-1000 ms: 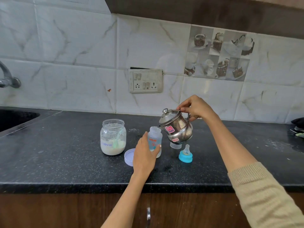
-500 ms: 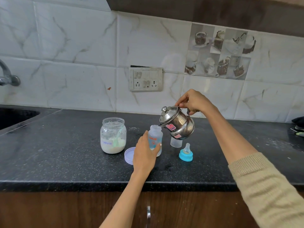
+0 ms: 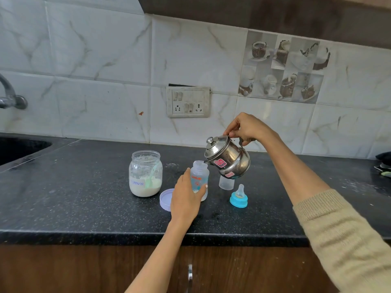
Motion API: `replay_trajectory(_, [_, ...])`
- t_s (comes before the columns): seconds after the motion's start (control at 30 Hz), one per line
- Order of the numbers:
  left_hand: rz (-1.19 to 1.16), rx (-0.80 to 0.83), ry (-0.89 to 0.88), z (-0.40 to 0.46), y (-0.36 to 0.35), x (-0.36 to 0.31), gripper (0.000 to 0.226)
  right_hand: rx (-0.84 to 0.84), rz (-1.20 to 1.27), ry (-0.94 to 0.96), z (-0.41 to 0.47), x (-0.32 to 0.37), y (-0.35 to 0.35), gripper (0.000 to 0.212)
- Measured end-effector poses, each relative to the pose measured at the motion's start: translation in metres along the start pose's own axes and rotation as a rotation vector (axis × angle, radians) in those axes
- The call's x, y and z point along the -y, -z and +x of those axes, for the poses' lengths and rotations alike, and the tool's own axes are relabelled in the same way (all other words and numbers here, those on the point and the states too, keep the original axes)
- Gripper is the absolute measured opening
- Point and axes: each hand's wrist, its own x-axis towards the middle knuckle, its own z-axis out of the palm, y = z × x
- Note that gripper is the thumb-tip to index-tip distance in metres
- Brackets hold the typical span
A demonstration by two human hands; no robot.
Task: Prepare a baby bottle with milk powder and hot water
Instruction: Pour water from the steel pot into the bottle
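A clear baby bottle [image 3: 200, 174] stands upright on the black counter [image 3: 84, 208], with a little white powder at its bottom. My left hand [image 3: 186, 197] grips it from the near side. My right hand [image 3: 247, 127] holds the handle of a small steel kettle [image 3: 228, 159], tilted left with its spout at the bottle's mouth. A glass jar of formula [image 3: 145, 174] with a green scoop inside stands to the left, its lilac lid [image 3: 166, 199] lying beside it. The blue teat ring [image 3: 239, 197] and a clear cap [image 3: 226, 183] sit to the right of the bottle.
A sink [image 3: 19, 149] and tap [image 3: 10, 98] lie at the far left. A switch and socket plate [image 3: 188, 101] is on the tiled wall behind. Dark items [image 3: 384, 163] sit at the counter's right edge. A cabinet handle [image 3: 190, 275] shows below the counter.
My right hand has lifted the kettle a little and tipped it further, bringing the spout to the bottle's mouth. My left hand stays on the bottle.
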Motion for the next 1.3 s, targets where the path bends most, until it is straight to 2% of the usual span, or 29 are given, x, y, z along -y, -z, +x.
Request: replay_trajectory(1.3, [-0.06, 0.008, 0.028, -0.001, 0.001, 0.001, 0.065, 0.039, -0.092, 0.034, 0.002, 0.023, 0.002, 0.024])
